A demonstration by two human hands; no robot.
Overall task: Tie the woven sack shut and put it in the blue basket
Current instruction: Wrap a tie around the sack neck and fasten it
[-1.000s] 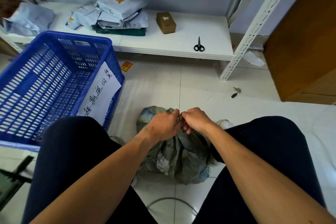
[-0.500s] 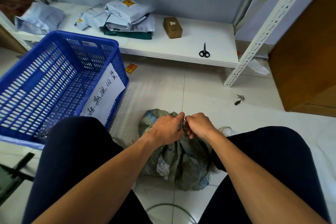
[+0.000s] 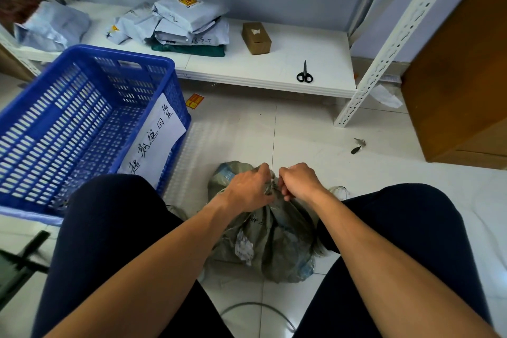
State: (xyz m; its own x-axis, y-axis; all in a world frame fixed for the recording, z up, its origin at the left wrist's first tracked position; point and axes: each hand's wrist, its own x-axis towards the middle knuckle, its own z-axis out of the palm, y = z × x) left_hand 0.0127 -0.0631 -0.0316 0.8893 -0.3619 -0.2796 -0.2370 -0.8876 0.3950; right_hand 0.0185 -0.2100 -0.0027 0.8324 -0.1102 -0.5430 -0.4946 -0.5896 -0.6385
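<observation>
A grey-green woven sack (image 3: pixel 270 244) sits on the white tiled floor between my knees, stuffed and crumpled. My left hand (image 3: pixel 251 188) and my right hand (image 3: pixel 297 181) both pinch the gathered mouth at the sack's top, fingertips almost touching. The knot or tie itself is hidden under my fingers. To the left, the blue plastic basket (image 3: pixel 35 107) stands on the floor, tilted toward me, with nothing inside and a white handwritten paper label (image 3: pixel 156 137) on its near right wall.
A low white shelf (image 3: pixel 274 71) at the back carries grey parcels (image 3: pixel 178 25), a small cardboard box (image 3: pixel 256 38) and black scissors (image 3: pixel 304 74). A white rack post (image 3: pixel 384 57) and a wooden cabinet (image 3: pixel 466 68) stand on the right. A cable (image 3: pixel 260 310) lies by my feet.
The view has tipped slightly, so everything sits a little lower in frame. My hands stay pinched on the sack's mouth, working it with small finger movements.
</observation>
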